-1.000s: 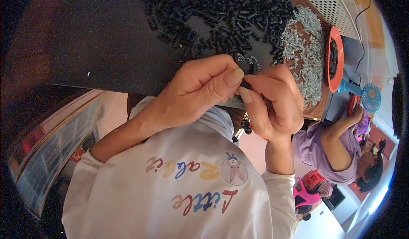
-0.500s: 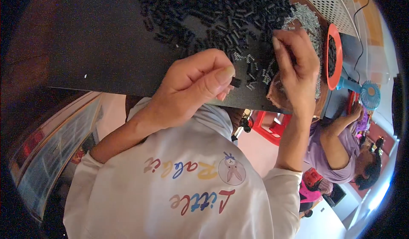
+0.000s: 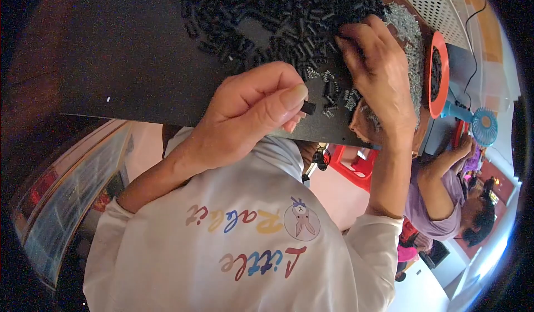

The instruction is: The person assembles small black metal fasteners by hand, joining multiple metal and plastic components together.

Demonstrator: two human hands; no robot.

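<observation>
My left hand is closed, with thumb and fingers pinching a short black tube whose end sticks out past the thumb. My right hand hovers at the right edge of a large pile of black tubes. Its thumb and forefinger are bent and a little apart, with nothing visible between them. Several small metal springs lie loose on the dark table between my hands. A heap of silvery springs lies beyond the right hand, partly hidden by it.
An orange-red bowl with dark pieces stands to the right, beside a small blue fan. A white perforated basket is at the far right. Another person in a purple top sits at the right. A red stool is below the table edge.
My right hand has shifted left, from beside the springs toward the black tubes, and its fingers have loosened from a pinch. My left hand stays with the tube.
</observation>
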